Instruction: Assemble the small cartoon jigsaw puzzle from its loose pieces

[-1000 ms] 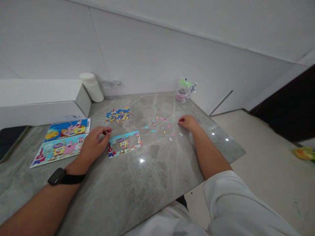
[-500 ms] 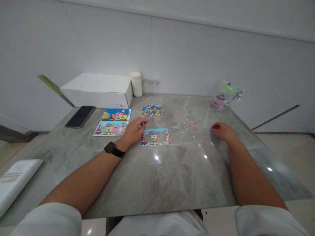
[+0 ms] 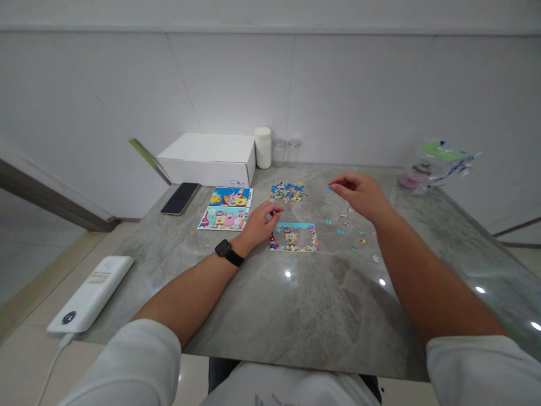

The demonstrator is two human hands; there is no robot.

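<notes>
A partly filled jigsaw puzzle [image 3: 295, 248] lies on the table, its border joined and a yellow cartoon figure inside; gaps show around the figure. At its upper left corner rests my left hand [image 3: 261, 223], wearing a black watch. Its fingers are loosely bent and apart, with nothing visible in them. My right hand [image 3: 361, 196] is raised right of the piece pile, pinching a small light-blue puzzle piece [image 3: 329, 189] at the fingertips. Loose puzzle pieces [image 3: 341, 232] are scattered beneath and in front of this hand. Behind the puzzle sits a pile of blue and yellow pieces [image 3: 288, 192].
Two picture cards [image 3: 224, 218] lie left of my left hand, with a phone [image 3: 180, 198] beyond. A white box [image 3: 207, 163], a white bottle [image 3: 262, 148] and two clear jars [image 3: 293, 151] stand at the back. A plastic bag [image 3: 435, 166] sits back right; a power bank [image 3: 93, 296] lies front left.
My right hand has moved left and away from me, from the right edge of the scattered pieces to beside the pile. My left hand stays by the puzzle. The view has turned left.
</notes>
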